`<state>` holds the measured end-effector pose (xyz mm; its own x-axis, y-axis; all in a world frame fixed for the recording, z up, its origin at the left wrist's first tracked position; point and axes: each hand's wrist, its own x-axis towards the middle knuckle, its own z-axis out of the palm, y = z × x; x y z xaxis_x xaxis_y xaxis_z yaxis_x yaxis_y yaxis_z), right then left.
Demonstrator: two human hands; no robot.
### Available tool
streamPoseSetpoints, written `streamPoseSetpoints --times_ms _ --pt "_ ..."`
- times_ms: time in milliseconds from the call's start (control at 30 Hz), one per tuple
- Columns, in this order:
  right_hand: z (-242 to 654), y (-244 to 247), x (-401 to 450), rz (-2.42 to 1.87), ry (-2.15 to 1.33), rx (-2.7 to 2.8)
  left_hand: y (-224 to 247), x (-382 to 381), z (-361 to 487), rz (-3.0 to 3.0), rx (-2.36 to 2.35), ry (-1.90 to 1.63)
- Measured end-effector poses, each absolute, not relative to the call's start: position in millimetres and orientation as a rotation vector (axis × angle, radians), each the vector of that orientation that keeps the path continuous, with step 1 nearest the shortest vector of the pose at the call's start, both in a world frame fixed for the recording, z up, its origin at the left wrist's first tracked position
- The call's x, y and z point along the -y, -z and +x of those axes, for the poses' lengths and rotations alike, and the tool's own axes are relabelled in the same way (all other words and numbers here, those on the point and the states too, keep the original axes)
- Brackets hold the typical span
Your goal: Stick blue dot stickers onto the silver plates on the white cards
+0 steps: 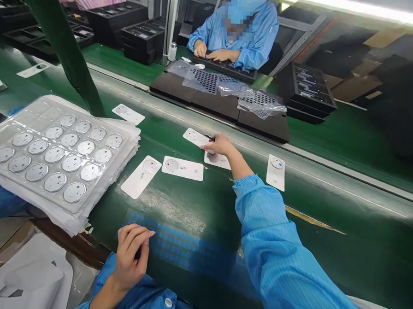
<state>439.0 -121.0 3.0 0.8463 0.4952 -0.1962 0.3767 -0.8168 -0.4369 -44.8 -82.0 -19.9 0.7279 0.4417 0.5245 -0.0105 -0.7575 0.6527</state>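
My right hand [218,145] reaches to the far side of the green bench, fingers closed round a thin dark tool [211,138] whose kind I cannot make out. Under and beside the fingers lie a white card with a round silver disc [192,135] and a second white card [223,162], partly covered by the hand. My left hand [132,254] hovers near the front edge, fingers curled in towards the thumb, with nothing visible in them. Beyond it lies a clear sheet with rows of blue pieces [177,240]. Two more disc cards, a slanted card [138,181] and a level card [185,168], lie between the hands.
At left, a clear tray of silver discs [70,205] rests on white sheets, with a green post [71,60] behind. Another card [276,176] lies right. Across the bench, a co-worker in blue [257,32] works behind black boxes [216,102] topped with plastic film.
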Motion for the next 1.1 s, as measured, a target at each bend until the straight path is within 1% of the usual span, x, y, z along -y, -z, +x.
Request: streamPoseSetpoints --times_ms 133,233,300,433,500,567,600,667,733,800,900,1100 --pt "443.7 -21.2 123.1 -2.560 -0.531 0.511 7.7 81.0 -42.9 2.256 -0.343 -0.899" --pt "433.9 -39.0 133.2 -2.420 -0.564 0.492 -7.0 78.5 -34.0 2.166 -0.306 -0.869" --pt "409.1 -47.3 140.5 -2.293 -0.604 0.531 -15.9 77.9 -17.9 2.006 -0.341 -0.780" --pt "319.0 -47.2 156.7 -2.041 -0.790 0.735 -20.7 78.7 38.1 1.402 -0.448 -0.532" --pt "280.6 -41.0 166.9 -1.924 -0.884 0.907 -17.2 76.2 65.1 1.177 -0.460 -0.511" --pt "269.2 -34.9 178.8 -1.945 -0.813 1.102 -12.8 69.7 81.4 1.111 -0.524 -0.541" --pt "275.7 -32.5 185.8 -2.037 -0.706 1.131 -11.1 65.2 84.9 1.132 -0.567 -0.525" --pt "308.6 -29.2 202.8 -2.321 -0.415 1.004 -8.8 55.6 85.1 1.250 -0.597 -0.359" --pt "353.8 -26.2 222.1 -2.484 -0.293 0.827 -7.7 49.1 81.5 1.390 -0.542 -0.131" --pt "393.9 -22.3 238.8 -2.602 -0.288 0.699 -6.4 48.0 79.0 1.479 -0.482 -0.024" --pt "428.2 -17.3 252.5 -2.695 -0.336 0.618 -3.0 51.0 81.9 1.588 -0.474 -0.028" --pt "434.9 -30.7 266.6 -2.642 -0.322 0.636 -0.4 29.1 104.0 1.965 -0.494 -0.172"
